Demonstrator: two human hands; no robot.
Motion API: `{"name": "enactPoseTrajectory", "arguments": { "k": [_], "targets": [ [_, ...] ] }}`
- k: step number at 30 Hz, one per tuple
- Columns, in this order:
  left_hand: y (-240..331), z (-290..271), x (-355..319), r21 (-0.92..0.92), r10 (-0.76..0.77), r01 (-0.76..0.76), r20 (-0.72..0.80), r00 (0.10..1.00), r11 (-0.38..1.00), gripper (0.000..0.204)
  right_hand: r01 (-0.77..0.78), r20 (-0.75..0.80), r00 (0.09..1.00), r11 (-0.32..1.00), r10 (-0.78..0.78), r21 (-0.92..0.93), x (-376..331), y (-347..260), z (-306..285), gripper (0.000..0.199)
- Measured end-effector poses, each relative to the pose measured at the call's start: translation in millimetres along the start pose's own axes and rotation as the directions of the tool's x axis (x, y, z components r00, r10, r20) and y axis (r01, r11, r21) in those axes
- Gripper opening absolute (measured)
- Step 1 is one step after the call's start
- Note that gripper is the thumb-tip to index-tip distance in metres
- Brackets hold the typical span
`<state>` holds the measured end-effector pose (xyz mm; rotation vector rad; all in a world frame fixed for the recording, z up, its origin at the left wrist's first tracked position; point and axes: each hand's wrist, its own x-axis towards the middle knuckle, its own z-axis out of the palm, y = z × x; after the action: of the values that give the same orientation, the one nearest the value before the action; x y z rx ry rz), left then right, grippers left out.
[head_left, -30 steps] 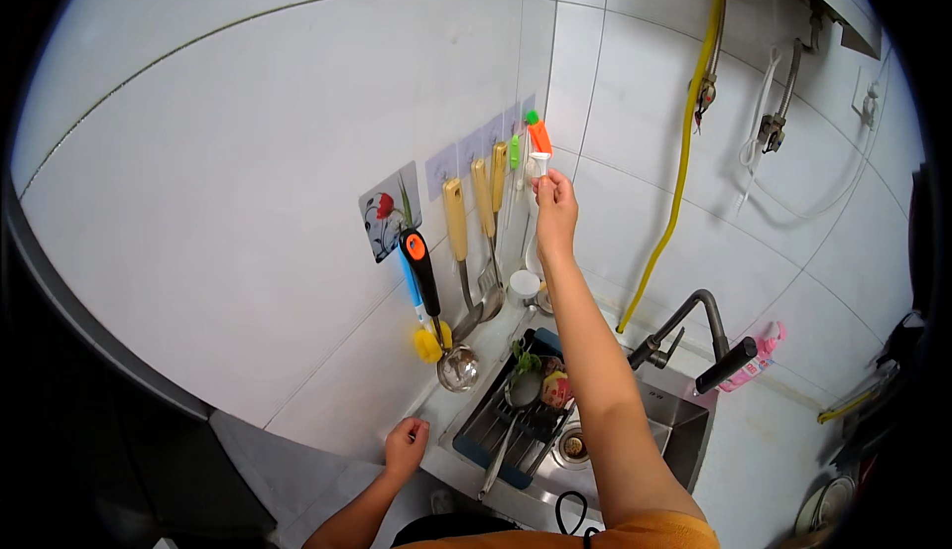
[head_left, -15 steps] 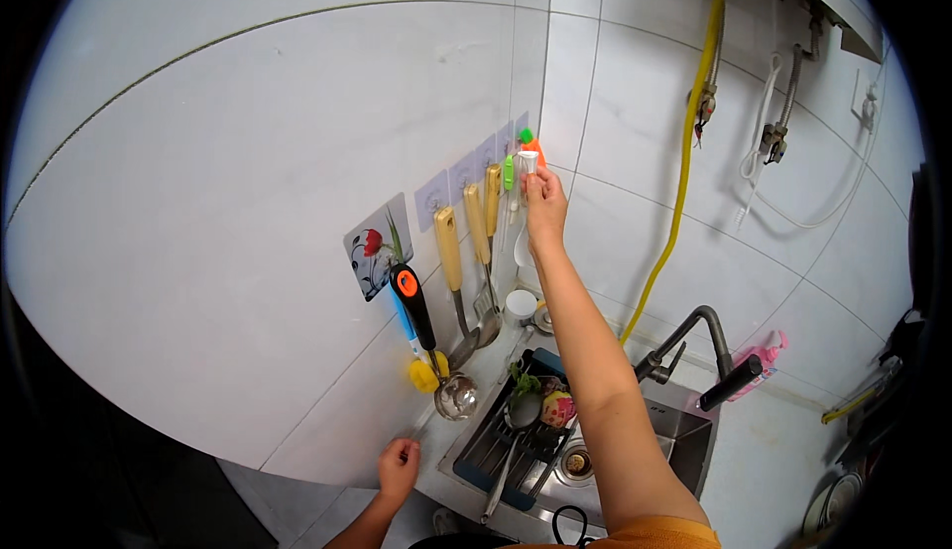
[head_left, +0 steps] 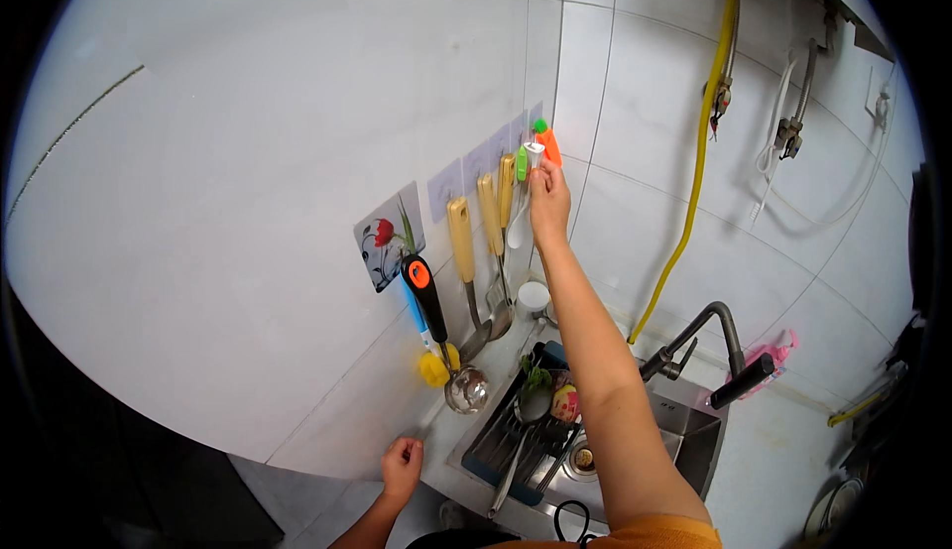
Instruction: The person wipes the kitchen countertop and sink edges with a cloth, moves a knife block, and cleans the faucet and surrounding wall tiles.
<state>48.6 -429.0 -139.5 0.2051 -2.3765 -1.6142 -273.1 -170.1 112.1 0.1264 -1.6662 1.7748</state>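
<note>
Up on the white tiled wall (head_left: 248,202), the right hand (head_left: 547,202) reaches high to a row of hanging kitchen tools. Its fingers (head_left: 540,174) are pinched on the top of a small white tool with a green bit (head_left: 526,157) — it sits right at a wall hook, just beside a little orange and green carrot-shaped thing (head_left: 546,142). I cannot tell if the white tool is already on its hook or only held against it, so that part looks nearly done but not surely done.

Beside it hang three long tools with pale wooden handles (head_left: 462,237), their metal ends pointing down, and a white spoon (head_left: 516,232) just under the hand. Further left hang a shiny metal ladle with a black and orange handle (head_left: 428,296) and a blue brush with a yellow head (head_left: 432,366), below a sticker with a red flower (head_left: 387,242).

Low down, the left hand (head_left: 402,465) rests on the grey table (head_left: 317,499) near the sink edge. Its fingers are curled in and hold nothing.

The steel sink (head_left: 694,440) still has things in it — a dark rack with a big spoon (head_left: 521,420), something green and a round coloured thing. A dark bent tap (head_left: 709,326) stands over it. A yellow hose (head_left: 699,152) runs down the wall.
</note>
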Motion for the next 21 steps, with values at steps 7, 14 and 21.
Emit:
{"name": "enactPoseTrajectory", "arguments": {
  "k": [7,14,21],
  "targets": [
    [7,1,0,0.033,0.025,-0.026,0.029,0.999,0.999,0.016,0.146,-0.023,0.987,0.957,-0.156,-0.252,12,4,-22,0.029],
    [-9,13,-8,0.031,-0.082,0.081,0.016,0.997,0.996,0.015,-0.157,0.041,0.984,0.958,0.172,-0.239,-82,57,-141,0.025],
    [-12,31,-12,0.011,-0.138,0.138,0.006,0.99,0.99,0.014,0.008,0.183,0.896,0.397,0.404,-0.918,-196,164,-322,0.049]
  ]
}}
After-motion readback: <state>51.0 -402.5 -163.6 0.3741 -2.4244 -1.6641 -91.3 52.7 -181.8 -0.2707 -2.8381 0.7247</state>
